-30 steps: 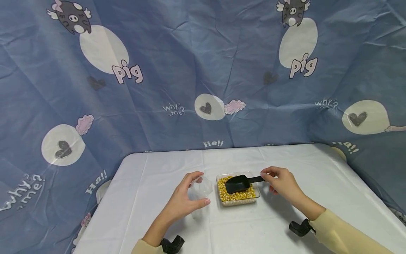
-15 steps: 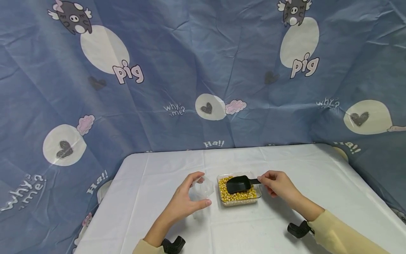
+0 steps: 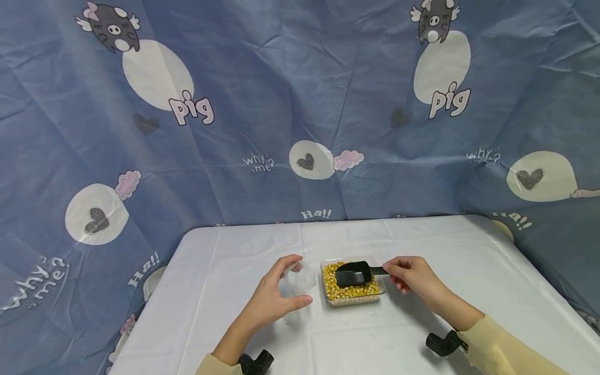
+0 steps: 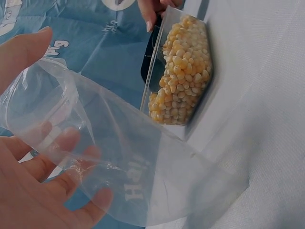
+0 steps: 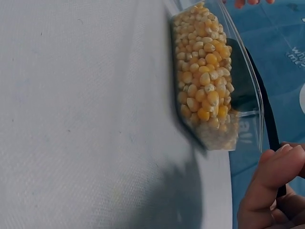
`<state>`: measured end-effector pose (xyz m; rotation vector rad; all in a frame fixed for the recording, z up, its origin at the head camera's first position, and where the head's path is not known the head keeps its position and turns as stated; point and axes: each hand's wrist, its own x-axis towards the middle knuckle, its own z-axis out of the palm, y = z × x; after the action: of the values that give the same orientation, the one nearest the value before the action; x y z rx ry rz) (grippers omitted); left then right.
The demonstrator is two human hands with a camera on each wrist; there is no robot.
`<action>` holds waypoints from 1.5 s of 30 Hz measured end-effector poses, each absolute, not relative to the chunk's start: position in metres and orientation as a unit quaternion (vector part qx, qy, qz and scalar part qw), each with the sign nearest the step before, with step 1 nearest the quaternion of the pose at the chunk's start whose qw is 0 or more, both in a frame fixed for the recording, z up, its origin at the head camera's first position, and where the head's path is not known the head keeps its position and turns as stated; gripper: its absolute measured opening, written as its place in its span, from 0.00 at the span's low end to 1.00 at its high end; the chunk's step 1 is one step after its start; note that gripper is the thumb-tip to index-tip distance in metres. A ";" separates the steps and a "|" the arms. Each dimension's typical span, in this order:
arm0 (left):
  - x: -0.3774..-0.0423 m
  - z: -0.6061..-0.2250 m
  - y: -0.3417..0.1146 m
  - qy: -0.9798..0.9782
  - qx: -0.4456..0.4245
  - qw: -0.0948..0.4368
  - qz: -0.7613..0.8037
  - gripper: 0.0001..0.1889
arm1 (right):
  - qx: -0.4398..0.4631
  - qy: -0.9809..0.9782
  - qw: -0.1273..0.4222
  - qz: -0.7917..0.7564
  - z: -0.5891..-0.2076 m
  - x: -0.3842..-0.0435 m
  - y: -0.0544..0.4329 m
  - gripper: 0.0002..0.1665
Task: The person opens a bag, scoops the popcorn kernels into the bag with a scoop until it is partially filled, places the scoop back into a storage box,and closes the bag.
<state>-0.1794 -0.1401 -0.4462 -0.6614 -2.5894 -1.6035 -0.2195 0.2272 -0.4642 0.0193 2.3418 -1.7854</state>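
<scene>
My left hand (image 3: pixel 272 297) curves round the mouth of a clear plastic bag (image 4: pixel 157 176), thumb on one side and fingers spread along the other. Nothing shows inside the bag, which stands on the table left of a clear rectangular container (image 3: pixel 353 301). Yellow corn kernels (image 4: pixel 183 71) fill much of that container. My right hand (image 3: pixel 417 276) pinches the handle end of a black scoop (image 3: pixel 352 274) between thumb and fingers. The scoop's bowl sits over the kernels, partly below the rim in the right wrist view; its underside is hidden.
A white cloth (image 3: pixel 365 344) covers the table. Behind it hangs a blue curtain (image 3: pixel 262 104) printed with pigs and words. Each wrist wears a black camera mount, the right one (image 3: pixel 442 344) close above the cloth.
My right hand has come down slightly, so the scoop's handle lies more level and its bowl has shifted a little to the right. My left hand and the bag stay nearly still.
</scene>
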 end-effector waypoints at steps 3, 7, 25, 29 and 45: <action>-0.179 -0.446 -0.140 -0.830 -0.213 0.014 -0.516 0.42 | 0.009 0.784 0.095 -0.613 -0.463 -0.218 0.227 0.17; -0.179 -0.446 -0.140 -0.829 -0.211 0.015 -0.517 0.42 | 0.016 0.769 0.095 -0.631 -0.460 -0.218 0.228 0.17; -0.179 -0.446 -0.140 -0.827 -0.215 0.024 -0.519 0.43 | -0.003 0.795 0.028 -0.606 -0.447 -0.221 0.234 0.17; -0.179 -0.446 -0.140 -0.826 -0.213 0.022 -0.521 0.43 | -0.010 0.806 0.016 -0.592 -0.443 -0.219 0.234 0.17; -0.180 -0.447 -0.140 -0.829 -0.214 0.024 -0.516 0.42 | -0.079 0.892 -0.128 -0.427 -0.421 -0.201 0.227 0.08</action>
<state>-0.1795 -0.1402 -0.4471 -0.6636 -2.5649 -1.5958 -0.2013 0.2268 -0.4209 -0.2701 3.0558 -1.4627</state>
